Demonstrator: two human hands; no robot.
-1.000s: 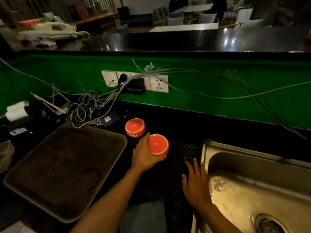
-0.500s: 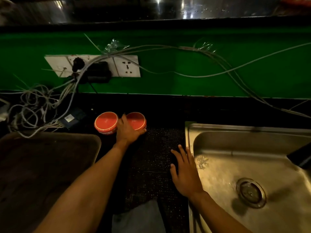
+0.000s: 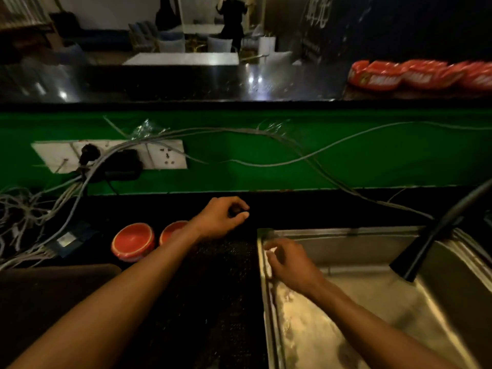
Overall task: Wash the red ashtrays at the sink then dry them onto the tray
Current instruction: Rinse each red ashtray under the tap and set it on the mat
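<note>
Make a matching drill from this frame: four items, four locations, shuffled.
Items:
1. red ashtrays
2. right hand
3. red packets
4. faucet

Locations:
A. on the upper ledge, far right
B. on the dark counter, left of the sink
C. over the sink's left rim
D. reaching over the basin from the right

Pairs: 1-B, 2-C, 3-A, 4-D

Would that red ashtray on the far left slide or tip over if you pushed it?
The red ashtray looks low and wide, so it would probably slide rather than tip. Its glossy surface suggests glazed ceramic: likely stiff, breakable, and slippery when wet.
</note>
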